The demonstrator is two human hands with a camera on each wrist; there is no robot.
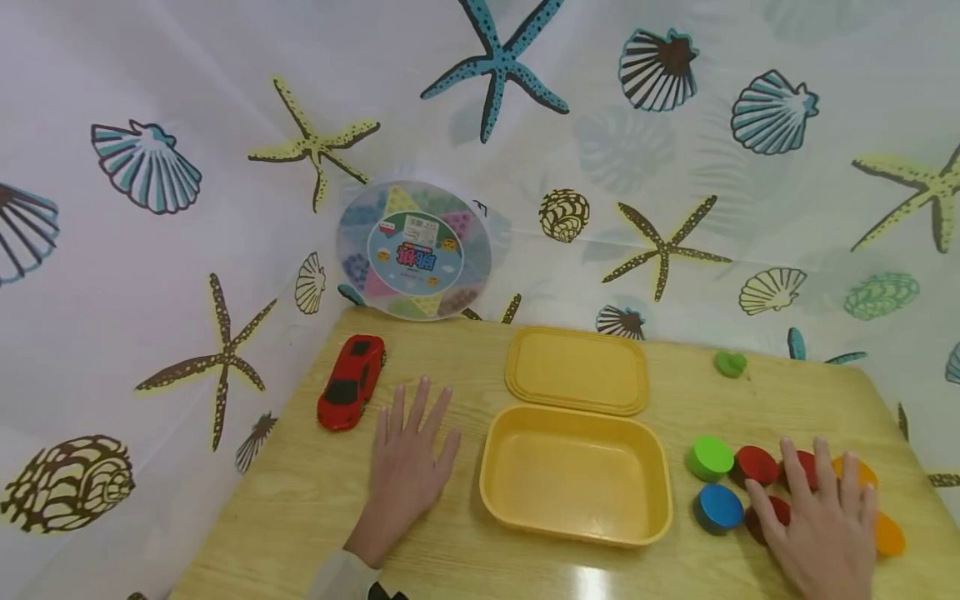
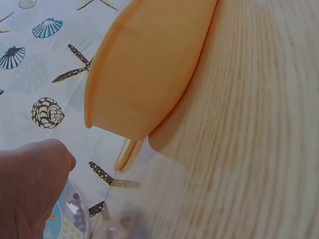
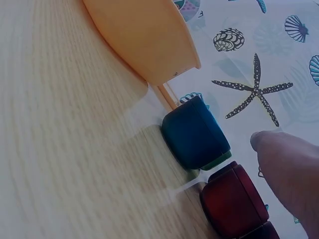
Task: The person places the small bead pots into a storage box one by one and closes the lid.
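My left hand [image 1: 408, 458] lies palm down on the wooden table with its fingers spread, between a red toy car [image 1: 352, 383] and an open yellow plastic box [image 1: 576, 479]. Over on the right, my right hand [image 1: 825, 525] is spread above a group of small round pieces and partly hides them. Around it are a green piece [image 1: 710, 458], a blue piece [image 1: 718, 509], several red pieces [image 1: 756, 465] and orange pieces [image 1: 890, 534]. In the right wrist view, my thumb [image 3: 289, 169] extends beside a dark red piece [image 3: 234, 199]; whether it touches is unclear.
Behind the box lies its flat yellow lid [image 1: 576, 371]. A small green object [image 1: 730, 363] sits toward the back right. A round, flat, colourful package [image 1: 414, 250] leans against the patterned curtain [image 1: 510, 167] at the table's back edge.
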